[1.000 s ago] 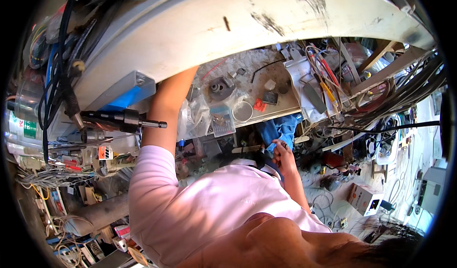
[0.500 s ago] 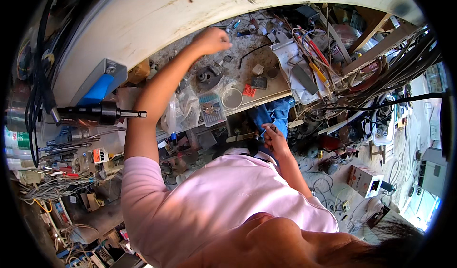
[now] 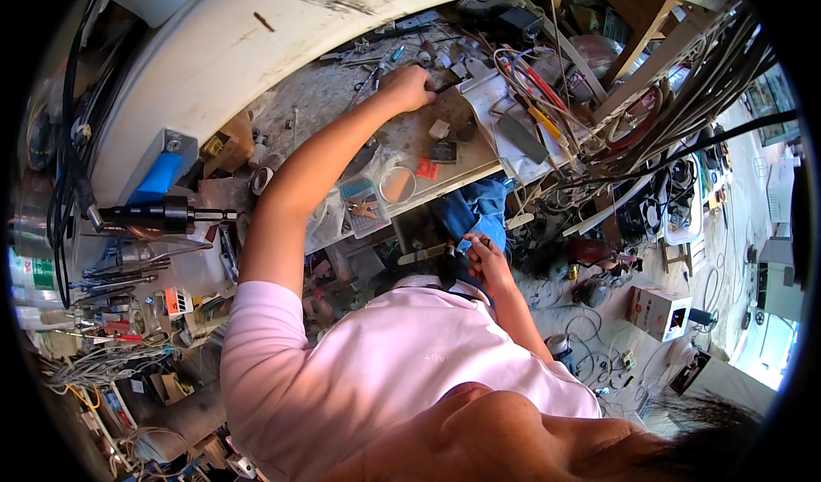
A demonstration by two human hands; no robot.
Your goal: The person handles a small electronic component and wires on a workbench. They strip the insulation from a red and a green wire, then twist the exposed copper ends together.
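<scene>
My left hand (image 3: 408,89) is stretched over the cluttered workbench (image 3: 304,97), fingers curled down among small parts near some slim tools (image 3: 385,67); what is in them is hidden. Below it lie a clear round cup (image 3: 398,184), a red square item (image 3: 428,168), a dark small block (image 3: 444,152) and a compartment box (image 3: 363,207) among plastic bags. My right hand (image 3: 483,255) is low in front of my body, fingers closed on something small I cannot make out, beside a crumpled blue cloth (image 3: 475,208) below the bench edge.
A pale curved beam (image 3: 214,46) arches overhead. A black tool bit (image 3: 171,217) juts from the left beside hanging cables (image 3: 64,234). Papers with yellow-handled tools (image 3: 539,131) and cable bundles lie right. A box (image 3: 658,311) and loose wires are on the floor.
My left hand has come out from under the overhead beam and moved right onto the bench parts. The view has shifted, showing more bench. My right hand stays by the blue cloth.
</scene>
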